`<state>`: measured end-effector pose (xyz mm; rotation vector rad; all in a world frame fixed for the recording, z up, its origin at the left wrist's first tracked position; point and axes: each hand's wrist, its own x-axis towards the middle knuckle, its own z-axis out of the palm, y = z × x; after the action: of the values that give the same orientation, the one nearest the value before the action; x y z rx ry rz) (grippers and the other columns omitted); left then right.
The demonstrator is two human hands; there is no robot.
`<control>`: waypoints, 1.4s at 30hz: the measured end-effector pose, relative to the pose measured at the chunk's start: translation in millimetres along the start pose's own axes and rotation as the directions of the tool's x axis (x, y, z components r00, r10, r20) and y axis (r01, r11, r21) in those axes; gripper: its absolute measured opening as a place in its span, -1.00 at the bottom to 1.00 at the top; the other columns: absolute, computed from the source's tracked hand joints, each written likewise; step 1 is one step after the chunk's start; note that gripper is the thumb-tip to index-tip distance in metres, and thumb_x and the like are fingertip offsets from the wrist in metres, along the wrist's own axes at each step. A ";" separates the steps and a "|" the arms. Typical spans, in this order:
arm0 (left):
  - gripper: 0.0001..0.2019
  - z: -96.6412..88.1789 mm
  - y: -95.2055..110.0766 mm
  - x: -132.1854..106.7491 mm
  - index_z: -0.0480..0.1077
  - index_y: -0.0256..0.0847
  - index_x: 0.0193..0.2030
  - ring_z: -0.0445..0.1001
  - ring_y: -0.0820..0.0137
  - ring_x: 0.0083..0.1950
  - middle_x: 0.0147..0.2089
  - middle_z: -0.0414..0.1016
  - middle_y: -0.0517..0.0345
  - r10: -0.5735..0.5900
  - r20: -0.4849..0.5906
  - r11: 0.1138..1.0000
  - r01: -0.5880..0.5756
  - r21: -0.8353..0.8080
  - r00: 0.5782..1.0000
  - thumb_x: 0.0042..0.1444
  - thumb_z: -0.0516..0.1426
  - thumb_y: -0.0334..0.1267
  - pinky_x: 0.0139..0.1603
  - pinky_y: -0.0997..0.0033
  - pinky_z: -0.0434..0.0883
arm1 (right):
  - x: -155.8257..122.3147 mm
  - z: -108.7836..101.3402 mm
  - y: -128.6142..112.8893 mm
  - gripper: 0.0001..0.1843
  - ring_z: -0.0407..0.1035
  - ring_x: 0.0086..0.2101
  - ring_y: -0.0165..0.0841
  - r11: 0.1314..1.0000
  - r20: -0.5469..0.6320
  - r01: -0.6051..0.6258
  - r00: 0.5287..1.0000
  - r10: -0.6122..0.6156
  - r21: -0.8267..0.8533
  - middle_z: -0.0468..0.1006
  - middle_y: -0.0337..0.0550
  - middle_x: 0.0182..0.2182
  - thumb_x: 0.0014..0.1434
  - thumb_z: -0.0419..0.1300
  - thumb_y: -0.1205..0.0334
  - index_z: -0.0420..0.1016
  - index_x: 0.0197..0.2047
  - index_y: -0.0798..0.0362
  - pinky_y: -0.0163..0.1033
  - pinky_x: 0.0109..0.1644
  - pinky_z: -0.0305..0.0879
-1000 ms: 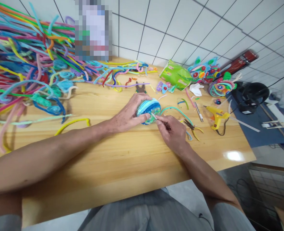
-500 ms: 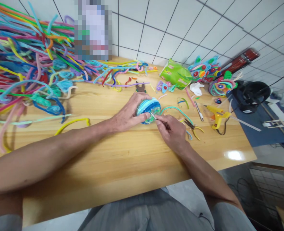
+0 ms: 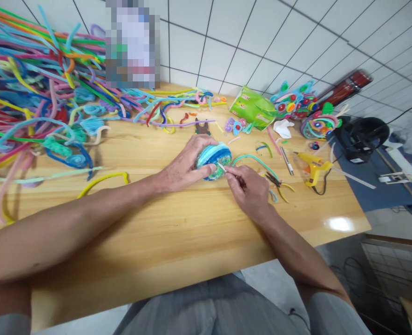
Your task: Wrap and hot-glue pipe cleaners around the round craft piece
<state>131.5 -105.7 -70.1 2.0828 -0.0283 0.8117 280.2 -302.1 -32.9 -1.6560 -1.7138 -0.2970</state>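
My left hand is wrapped round a round piece of coiled blue, turquoise and green pipe cleaners, its thumb pressed on the near face. My right hand is closed on a thin, pointed metal tool; its tip touches the green side of the round piece. The fingers hide the rest of the tool, so its kind is unclear. From beside the round piece a turquoise pipe cleaner curves off to the right. Pliers with yellow handles lie just right of my right hand.
A big heap of coloured pipe cleaners covers the left of the table. To the right are a yellow glue gun, a pen-like knife, a green packet and colourful pipe-cleaner figures. Dark-handled pliers lie behind my left hand.
The whole view has shifted slightly. Both hands keep nearly the same hold, with the tool's tip still against the round piece.
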 end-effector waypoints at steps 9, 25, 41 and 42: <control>-0.44 -1.1 0.0 -0.1 0.26 -0.07 0.43 0.32 0.05 0.50 0.39 0.35 -0.17 -0.016 0.015 1.000 0.016 0.013 1.000 0.48 0.13 0.18 0.54 -0.09 0.34 | -3.2 1.1 2.1 -0.69 0.56 -0.35 -0.33 1.000 0.022 0.005 1.000 -0.004 -0.012 0.69 -0.19 -0.31 0.45 0.23 0.37 0.65 0.16 -0.10 -0.22 -0.22 0.49; -0.48 -0.1 3.7 -0.6 0.24 -0.04 0.43 0.32 0.06 0.50 0.40 0.34 -0.15 -0.008 0.007 1.000 0.008 0.020 1.000 0.48 0.15 0.13 0.54 -0.11 0.35 | -6.9 11.9 -13.2 -0.84 0.20 -0.56 -0.50 0.834 0.069 -0.407 0.908 0.413 0.372 0.44 -0.37 -0.49 0.44 0.24 0.22 0.67 -0.06 0.01 -0.32 -0.49 0.13; -0.47 -1.1 5.1 -1.1 0.26 -0.07 0.43 0.32 0.05 0.50 0.40 0.35 -0.16 -0.020 0.009 1.000 0.020 0.018 1.000 0.48 0.16 0.12 0.54 -0.07 0.35 | -13.6 14.3 -4.1 -0.78 0.33 -0.50 -0.45 0.979 -0.056 -0.148 0.986 0.157 0.141 0.62 -0.27 -0.39 0.46 0.24 0.33 0.69 0.05 -0.04 -0.25 -0.33 0.33; -0.47 -1.3 4.9 -1.1 0.27 -0.07 0.43 0.32 0.05 0.50 0.40 0.35 -0.16 -0.023 0.008 1.000 0.023 0.016 1.000 0.47 0.17 0.12 0.54 -0.07 0.35 | -13.2 15.6 -2.8 -0.77 0.35 -0.49 -0.45 0.984 -0.073 -0.115 0.989 0.126 0.135 0.64 -0.26 -0.38 0.45 0.24 0.36 0.69 0.05 -0.04 -0.25 -0.32 0.34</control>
<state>128.4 -108.1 -66.7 2.0981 -0.0018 0.7917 271.2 -303.0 -51.4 -1.6218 -1.5326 -0.1886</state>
